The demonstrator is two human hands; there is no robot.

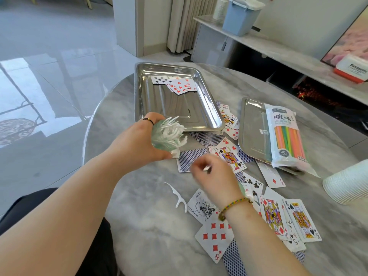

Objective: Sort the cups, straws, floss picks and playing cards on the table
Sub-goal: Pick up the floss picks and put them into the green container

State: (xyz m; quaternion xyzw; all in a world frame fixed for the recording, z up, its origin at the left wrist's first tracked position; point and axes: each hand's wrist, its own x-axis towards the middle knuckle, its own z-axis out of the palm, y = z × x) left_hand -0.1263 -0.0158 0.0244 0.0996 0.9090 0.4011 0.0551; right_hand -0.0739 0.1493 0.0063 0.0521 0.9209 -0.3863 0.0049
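While a bundle of floss picks (pixel 173 130) in a pale green clear wrapper is gripped by the left hand (pixel 137 142), with fingers and thumb curled round it, the bundle is held just above the table (pixel 151 226) at the near rim of the large steel tray (pixel 139 96). A single floss pick (pixel 177 197) is noted lying loose on the marble surface, between the two forearms and just beside a joker card (pixel 201 208). The right hand (pixel 215 176) is recorded over the scattered playing cards (pixel 273 214); it is blurred, its fingers appear drawn together, and whether anything is pinched cannot be told. A beaded bracelet (pixel 235 204) is worn on the right wrist and a black band (pixel 149 120) on a left finger. The scattered cards are spread face up and face down from the near edge to the gap between the trays, several overlapping. A few sorted cards (pixel 177 83) are found at the far end of the large tray. To the right, a small steel tray (pixel 251 124) is observed with a packet of coloured straws (pixel 286 136) laid along its right side, overhanging the near rim. A stack of white cups (pixel 346 182) is seen lying on its side at the right edge of the view, well apart from both hands.
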